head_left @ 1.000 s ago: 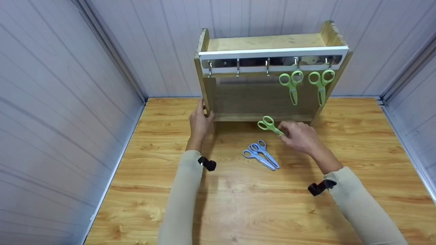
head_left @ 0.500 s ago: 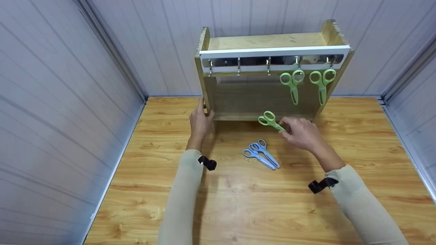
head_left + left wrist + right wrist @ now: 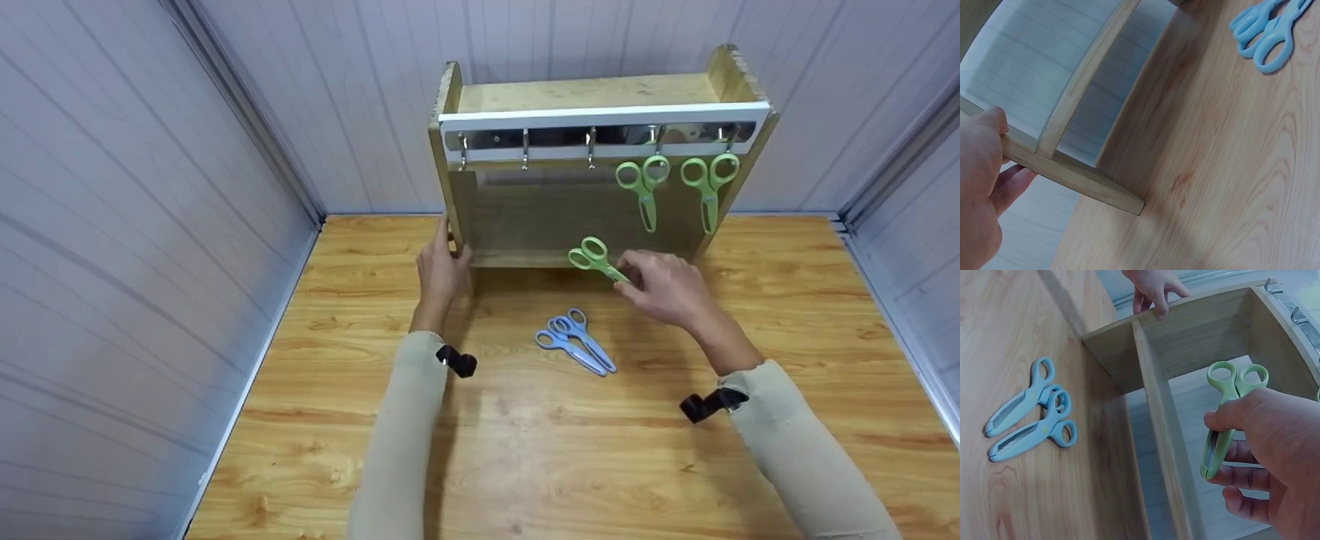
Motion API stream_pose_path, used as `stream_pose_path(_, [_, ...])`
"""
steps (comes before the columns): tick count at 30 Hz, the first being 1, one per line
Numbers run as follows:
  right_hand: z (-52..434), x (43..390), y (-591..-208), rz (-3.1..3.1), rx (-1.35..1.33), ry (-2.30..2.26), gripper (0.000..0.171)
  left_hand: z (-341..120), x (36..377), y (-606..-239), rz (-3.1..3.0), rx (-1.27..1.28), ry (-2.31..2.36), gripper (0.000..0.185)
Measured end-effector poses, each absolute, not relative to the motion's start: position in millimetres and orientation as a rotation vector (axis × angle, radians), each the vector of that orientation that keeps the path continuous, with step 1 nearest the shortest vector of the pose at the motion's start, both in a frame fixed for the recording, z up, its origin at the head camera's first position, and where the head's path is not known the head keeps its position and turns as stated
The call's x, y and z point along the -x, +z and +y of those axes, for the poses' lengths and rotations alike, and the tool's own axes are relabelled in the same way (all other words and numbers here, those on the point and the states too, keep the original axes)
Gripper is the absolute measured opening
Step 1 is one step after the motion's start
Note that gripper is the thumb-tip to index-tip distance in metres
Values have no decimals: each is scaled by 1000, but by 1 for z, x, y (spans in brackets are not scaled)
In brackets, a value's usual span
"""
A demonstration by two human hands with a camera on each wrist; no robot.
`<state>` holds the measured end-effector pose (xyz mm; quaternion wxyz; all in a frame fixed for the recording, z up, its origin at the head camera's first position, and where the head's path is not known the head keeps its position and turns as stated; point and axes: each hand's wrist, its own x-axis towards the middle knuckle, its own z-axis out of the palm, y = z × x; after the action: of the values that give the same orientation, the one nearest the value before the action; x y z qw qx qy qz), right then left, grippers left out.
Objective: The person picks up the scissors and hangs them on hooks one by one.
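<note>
My right hand (image 3: pixel 664 286) pinches a pair of green scissors (image 3: pixel 1220 430) by the blades, handle loops pointing away from the palm. It is in front of the lower part of a wooden rack (image 3: pixel 585 217). My left hand (image 3: pixel 441 268) grips the rack's left side panel (image 3: pixel 1072 177), thumb on one face and fingers on the other. Two more green scissors (image 3: pixel 641 187) hang by one loop each from the two rightmost hooks of the metal hook strip (image 3: pixel 555 138). Two pairs of blue scissors (image 3: pixel 1033 419) lie overlapping on the wooden table.
The three hooks (image 3: pixel 525 148) on the left of the strip hold nothing. Pale panelled walls (image 3: pixel 150 225) enclose the wood-grain table (image 3: pixel 510 465) at the back and both sides. The rack stands near the back wall.
My right hand has risen slightly toward the rack, carrying the green scissors upward. The left hand stays on the side panel, and the blue scissors have not moved.
</note>
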<state>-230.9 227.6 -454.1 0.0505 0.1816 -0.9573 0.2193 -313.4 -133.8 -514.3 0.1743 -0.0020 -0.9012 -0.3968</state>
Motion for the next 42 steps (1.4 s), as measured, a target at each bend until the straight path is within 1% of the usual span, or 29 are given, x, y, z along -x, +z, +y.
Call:
stream_pose_path(12, [225,233,-445,-2866,-595,679,17,-135,313,-517,-2514,51,-1114,68])
stream_pose_path(22, [225,234,-433,-2843,-596,712,21,-133,313,-515,-2534,34,-1122,65])
stream_pose_path(33, [222,236,-423,-2812,-622,699,19,-135,313,-516,-2533,27,-1080,62])
stream_pose_path(42, [218,238,-416,-2763,-630,751,17,-136,314,-516,-2527,49,-1089,66])
